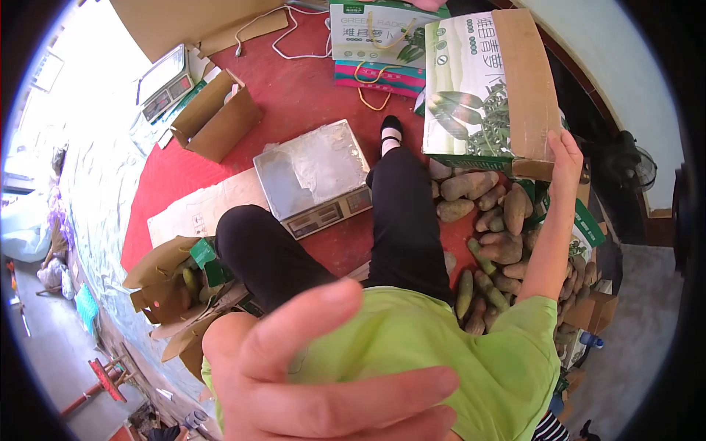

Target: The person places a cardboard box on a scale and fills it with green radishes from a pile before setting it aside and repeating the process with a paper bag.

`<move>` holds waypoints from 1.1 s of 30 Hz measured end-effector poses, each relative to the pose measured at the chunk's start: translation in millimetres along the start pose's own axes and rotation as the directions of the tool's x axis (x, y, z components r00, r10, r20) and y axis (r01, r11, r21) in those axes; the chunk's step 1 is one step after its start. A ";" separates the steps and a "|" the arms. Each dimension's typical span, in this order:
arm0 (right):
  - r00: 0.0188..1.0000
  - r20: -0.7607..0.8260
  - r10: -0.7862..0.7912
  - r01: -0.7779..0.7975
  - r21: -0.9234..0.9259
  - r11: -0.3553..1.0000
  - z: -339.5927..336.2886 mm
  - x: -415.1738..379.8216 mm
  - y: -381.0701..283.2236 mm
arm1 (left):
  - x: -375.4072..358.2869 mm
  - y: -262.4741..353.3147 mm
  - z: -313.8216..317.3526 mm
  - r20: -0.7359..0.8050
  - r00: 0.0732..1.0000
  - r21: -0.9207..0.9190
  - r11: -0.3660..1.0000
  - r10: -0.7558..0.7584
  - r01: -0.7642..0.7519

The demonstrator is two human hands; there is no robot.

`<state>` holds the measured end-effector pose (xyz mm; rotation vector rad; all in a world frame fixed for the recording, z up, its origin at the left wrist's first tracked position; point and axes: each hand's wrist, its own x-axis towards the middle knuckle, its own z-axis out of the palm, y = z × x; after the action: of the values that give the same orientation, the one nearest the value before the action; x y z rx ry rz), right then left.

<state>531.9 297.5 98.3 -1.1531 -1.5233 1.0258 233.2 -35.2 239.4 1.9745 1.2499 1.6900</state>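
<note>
My left hand [346, 367] is raised close to the camera in front of the green shirt, its fingers apart and nothing between them. At the upper right, my right hand [565, 158] grips the near right corner of a printed cardboard box [478, 88], thumb and fingers on its edge. Brown tape runs along the box's right part. Below and beside this box lies a pile of long radishes [501, 248], some brownish, some green. Between my legs stands a metal-topped scale [312, 173].
A second scale [163, 81] and an open carton [217, 121] are at the upper left. Gift bags [379, 37] stand at the top. An open box with green radishes [165, 287] sits left of my knee. A black fan [636, 165] is at the right.
</note>
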 end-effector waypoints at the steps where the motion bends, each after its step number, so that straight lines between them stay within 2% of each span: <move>1: 1.000 0.006 0.013 -0.013 0.005 1.000 3.9 -1.1 0.0 | 0.8 -7.4 -4.9 -0.002 1.000 0.005 1.000 -0.008 0.008; 2: 1.000 0.013 0.009 -0.009 0.011 1.000 8.6 0.5 0.7 | 3.3 -22.0 -12.9 0.132 0.979 -0.030 0.988 0.155 -0.153; 3: 1.000 0.027 0.000 -0.001 0.025 1.000 11.3 1.3 1.4 | 5.1 -29.9 -17.6 0.257 0.913 -0.089 0.948 0.317 -0.304; 4: 0.999 0.039 -0.006 0.005 0.038 0.999 12.7 1.0 2.3 | -3.6 -8.0 1.5 0.047 0.998 -0.013 0.999 0.039 -0.038; 5: 0.999 0.041 -0.006 0.004 0.039 0.999 14.3 1.8 3.1 | -4.5 -11.5 4.8 0.046 0.998 -0.011 0.999 0.037 -0.037; 7: 0.999 0.052 -0.014 0.014 0.005 1.000 18.7 4.3 4.7 | -10.3 -30.8 10.2 0.294 0.935 0.295 0.911 0.199 -0.287; 8: 0.998 0.058 -0.009 0.009 0.005 1.000 21.7 4.8 4.0 | -10.3 -47.0 8.2 0.448 0.865 0.331 0.857 0.226 -0.395; 10: 0.999 0.043 -0.023 0.023 0.004 1.000 25.2 2.7 -0.1 | -8.3 -77.4 13.5 0.453 0.891 0.281 0.946 0.019 -0.163; 11: 0.999 0.048 -0.008 0.008 -0.002 1.000 24.3 0.3 -0.6 | -6.0 -87.5 7.8 0.433 0.881 0.252 0.964 -0.190 0.084; 12: 0.998 0.053 -0.022 0.022 -0.002 1.000 25.7 1.7 -2.0 | -21.9 -106.0 13.2 0.215 0.880 -0.405 0.782 -0.422 0.474; 13: 0.998 0.055 -0.039 0.039 -0.002 0.999 27.2 3.2 -3.6 | -25.8 -121.5 10.3 0.210 0.864 -0.538 0.684 -0.458 0.493; 14: 0.998 0.055 -0.032 0.032 -0.004 0.999 28.6 1.8 -4.6 | -34.2 -137.8 12.3 0.206 0.855 -0.720 0.518 -0.476 0.462; 15: 0.998 0.046 -0.046 0.047 -0.006 0.999 31.2 2.4 -6.6 | -38.3 -145.2 15.4 0.206 0.855 -0.721 0.517 -0.477 0.462; 17: 0.997 0.040 -0.061 0.061 -0.006 0.998 34.6 4.0 -10.1 | -43.7 -154.6 19.9 0.196 0.798 -0.829 0.338 -0.570 0.445; 18: 0.995 0.054 -0.080 0.080 0.002 0.997 35.6 4.3 -11.0 | -46.6 -158.3 20.6 0.214 0.795 -0.843 0.303 -0.568 0.444; 22: 0.991 0.080 -0.105 0.105 0.003 0.994 40.0 6.4 -8.6 | -49.4 -162.2 21.1 0.212 0.798 -0.845 0.305 -0.565 0.440; 28: 0.983 0.097 -0.155 0.157 -0.011 0.988 50.1 4.7 -9.4 | -51.6 -161.8 15.4 0.220 0.773 -0.702 0.454 -0.595 0.549; 30: 0.980 0.110 -0.164 0.165 0.001 0.986 55.8 3.3 -13.2 | -49.3 -160.0 4.1 0.411 0.773 -0.338 0.707 -0.484 0.622; 31: 0.977 0.123 -0.174 0.174 0.014 0.985 58.7 2.7 -15.3 | -41.6 -152.1 0.6 0.459 0.788 -0.053 0.872 -0.411 0.486; 32: 0.978 0.126 -0.167 0.167 0.004 0.986 60.5 3.2 -17.0 | -31.0 -140.5 -3.4 0.522 0.777 0.221 0.936 -0.351 0.274; 33: 0.967 0.160 -0.196 0.199 -0.003 0.980 61.4 3.8 -18.7 | -23.5 -123.9 1.4 0.485 0.798 0.423 0.895 -0.358 0.144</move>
<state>468.1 292.4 103.8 -0.9271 -1.7395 0.9877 181.7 22.0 139.5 2.1418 1.5754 0.6954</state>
